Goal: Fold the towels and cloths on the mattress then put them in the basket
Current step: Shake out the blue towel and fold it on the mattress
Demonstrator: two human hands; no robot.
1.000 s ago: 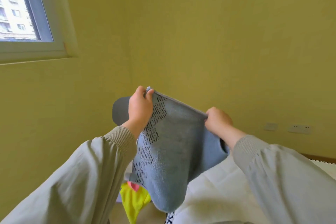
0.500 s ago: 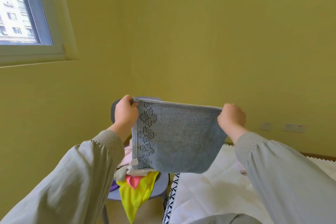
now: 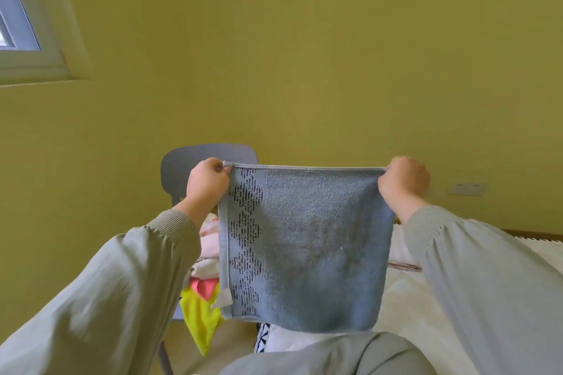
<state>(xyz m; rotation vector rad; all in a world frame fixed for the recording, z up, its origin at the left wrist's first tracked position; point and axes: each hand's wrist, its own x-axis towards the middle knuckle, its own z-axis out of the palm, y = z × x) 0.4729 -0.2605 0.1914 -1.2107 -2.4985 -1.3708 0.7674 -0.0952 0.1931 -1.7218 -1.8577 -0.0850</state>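
Mattress (image 3: 426,313) under a pale cover lies beneath a person's outstretched arms. Above its left edge a grey-blue towel (image 3: 307,246) with a diamond band hangs flat, pulled taut. Left of the mattress, a grey chair (image 3: 185,164) carries heaped cloths (image 3: 210,240), a yellow one drooping. Left hand (image 3: 207,183) and right hand (image 3: 403,179) each pinch a top towel corner.

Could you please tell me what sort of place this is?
Probably a bedroom at home: a mattress by a yellow wall, a window, and a grey chair heaped with cloths beside it, with a towel held up for folding.
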